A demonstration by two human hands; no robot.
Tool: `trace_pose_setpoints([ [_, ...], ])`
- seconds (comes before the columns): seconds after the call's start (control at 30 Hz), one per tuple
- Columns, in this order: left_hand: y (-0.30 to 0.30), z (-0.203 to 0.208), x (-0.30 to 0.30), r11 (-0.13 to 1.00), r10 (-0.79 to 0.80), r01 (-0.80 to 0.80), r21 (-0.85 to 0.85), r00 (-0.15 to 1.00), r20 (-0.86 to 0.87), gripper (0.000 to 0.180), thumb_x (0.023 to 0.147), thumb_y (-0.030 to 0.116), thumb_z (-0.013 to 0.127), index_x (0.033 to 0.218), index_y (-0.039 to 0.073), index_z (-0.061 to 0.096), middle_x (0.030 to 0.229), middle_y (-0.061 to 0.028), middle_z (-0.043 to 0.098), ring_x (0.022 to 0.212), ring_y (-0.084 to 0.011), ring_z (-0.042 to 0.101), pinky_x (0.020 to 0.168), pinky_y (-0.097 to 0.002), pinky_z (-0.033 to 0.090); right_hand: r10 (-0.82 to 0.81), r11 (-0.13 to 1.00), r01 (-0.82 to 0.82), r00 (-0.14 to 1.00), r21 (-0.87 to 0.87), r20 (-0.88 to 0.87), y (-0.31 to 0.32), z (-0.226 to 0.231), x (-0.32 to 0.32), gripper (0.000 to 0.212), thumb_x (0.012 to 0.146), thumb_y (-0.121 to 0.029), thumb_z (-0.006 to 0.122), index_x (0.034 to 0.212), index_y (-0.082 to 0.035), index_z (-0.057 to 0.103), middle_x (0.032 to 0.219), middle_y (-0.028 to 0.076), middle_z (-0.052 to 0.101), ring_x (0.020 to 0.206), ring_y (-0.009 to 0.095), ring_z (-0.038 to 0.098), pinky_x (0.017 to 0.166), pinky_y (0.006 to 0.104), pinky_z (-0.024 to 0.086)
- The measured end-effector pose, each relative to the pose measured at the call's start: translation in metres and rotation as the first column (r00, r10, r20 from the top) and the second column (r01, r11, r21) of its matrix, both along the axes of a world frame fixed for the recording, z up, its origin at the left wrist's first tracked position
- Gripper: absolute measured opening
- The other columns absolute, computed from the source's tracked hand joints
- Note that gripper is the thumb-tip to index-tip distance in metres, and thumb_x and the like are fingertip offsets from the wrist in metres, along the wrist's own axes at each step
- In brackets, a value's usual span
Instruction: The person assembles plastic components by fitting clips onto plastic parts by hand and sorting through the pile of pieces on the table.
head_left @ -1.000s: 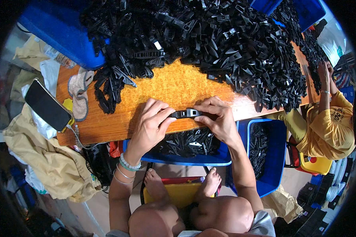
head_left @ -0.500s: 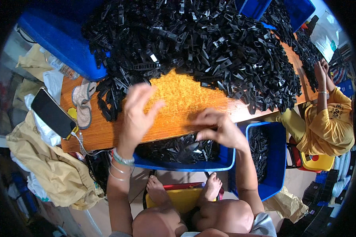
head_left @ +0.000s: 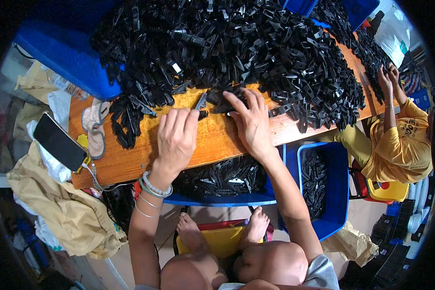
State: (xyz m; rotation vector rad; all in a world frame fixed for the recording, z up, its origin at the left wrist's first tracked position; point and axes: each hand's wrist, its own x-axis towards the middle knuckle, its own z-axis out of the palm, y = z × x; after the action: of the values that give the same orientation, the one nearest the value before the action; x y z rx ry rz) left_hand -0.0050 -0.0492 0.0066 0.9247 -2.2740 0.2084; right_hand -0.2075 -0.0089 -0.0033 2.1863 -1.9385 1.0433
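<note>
A big heap of black plastic clips [head_left: 217, 48] covers most of the wooden table [head_left: 130, 162]. My left hand [head_left: 176, 137] is closed at the heap's near edge, fingers bent together. A black plastic clip [head_left: 201, 101] sticks out beyond its fingertips; its thumb is hidden. To its right, my right hand [head_left: 252, 121] has its fingers spread, their tips over a few black pieces at the edge of the heap. Below the table edge, a blue bin [head_left: 222, 199] under my hands holds more black pieces.
A second blue bin [head_left: 340, 203] with black pieces stands at the right. At the left lie a phone [head_left: 60, 142], a cloth strip [head_left: 94, 130] and a brown sack [head_left: 58, 203]. A large blue bin [head_left: 58, 53] leans at the far left. A co-worker [head_left: 398, 150] in yellow sits at right.
Both hands have gone from above the bare table to the heap's near edge. My left hand's fingers have closed; loose pieces now lie on the formerly bare patch.
</note>
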Motion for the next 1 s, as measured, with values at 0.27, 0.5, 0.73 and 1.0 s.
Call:
trace_pose_setpoints([
  [0.27, 0.033, 0.005, 0.004, 0.992, -0.084, 0.095, 0.084, 0.989, -0.123, 0.025, 0.080, 0.007, 0.072, 0.101, -0.002, 0.064, 0.089, -0.0139, 0.059, 0.081, -0.0301, 0.057, 0.071, -0.0404, 0.047, -0.041, 0.998, 0.041, 0.999, -0.040, -0.001, 0.029, 0.006, -0.004, 0.038, 0.077, -0.011, 0.070, 0.114, -0.012, 0.064, 0.119, 0.012, 0.055, 0.111, 0.029, 0.051, 0.097, 0.0477, 0.034],
  [0.5, 0.039, -0.006, -0.001, 0.977, -0.197, 0.195, 0.082, 0.980, 0.013, 0.017, 0.080, 0.005, 0.070, 0.094, -0.004, 0.065, 0.083, -0.0105, 0.059, 0.076, -0.0261, 0.057, 0.067, -0.0380, 0.046, -0.016, 0.998, 0.011, 0.998, -0.068, -0.064, 0.021, 0.010, 0.005, 0.018, 0.074, -0.012, 0.072, 0.091, -0.008, 0.067, 0.112, 0.010, 0.057, 0.101, 0.028, 0.051, 0.084, 0.0425, 0.037],
  [0.73, 0.058, -0.012, -0.006, 0.953, -0.293, 0.297, 0.064, 0.954, -0.060, 0.021, 0.082, 0.002, 0.067, 0.100, -0.008, 0.064, 0.091, -0.0149, 0.063, 0.082, -0.0294, 0.061, 0.070, -0.0380, 0.051, 0.043, 0.988, -0.122, 0.813, 0.098, 0.581, 0.028, 0.005, 0.027, 0.031, 0.080, 0.005, 0.070, 0.109, 0.000, 0.060, 0.101, 0.013, 0.057, 0.080, 0.024, 0.064, 0.066, 0.0343, 0.052],
  [1.0, 0.048, -0.017, -0.001, 0.978, -0.208, 0.209, -0.024, 0.978, 0.026, 0.026, 0.078, 0.004, 0.061, 0.100, -0.010, 0.063, 0.094, -0.0163, 0.060, 0.085, -0.0280, 0.059, 0.073, -0.0358, 0.051, 0.090, 0.994, -0.105, 0.936, 0.025, 0.340, 0.033, 0.000, 0.023, 0.031, 0.072, -0.004, 0.072, 0.102, -0.002, 0.063, 0.096, 0.014, 0.059, 0.096, 0.033, 0.053, 0.086, 0.0410, 0.040],
])
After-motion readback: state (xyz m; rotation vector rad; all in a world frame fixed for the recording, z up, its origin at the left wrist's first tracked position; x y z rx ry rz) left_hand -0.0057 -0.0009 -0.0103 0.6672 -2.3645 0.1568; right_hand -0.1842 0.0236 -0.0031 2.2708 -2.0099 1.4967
